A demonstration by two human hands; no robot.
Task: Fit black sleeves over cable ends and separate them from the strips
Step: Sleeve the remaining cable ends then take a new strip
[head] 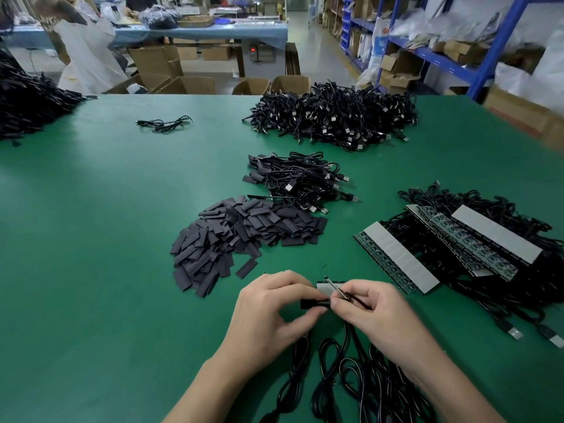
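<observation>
Green table mat (106, 239) lies under my work. My left hand (268, 312) pinches a short black plastic sleeve (314, 303) to hold it steady. My right hand (378, 312) pinches what looks like a thin black cable end (358, 301) by its small grey strip (324, 285), ready to push in.

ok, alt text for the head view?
Two bare hands over a green table: the left hand pinches a black sleeve, the right hand pinches a cable end beside it. Loose sleeves, cable piles and strips lie beyond.
</observation>
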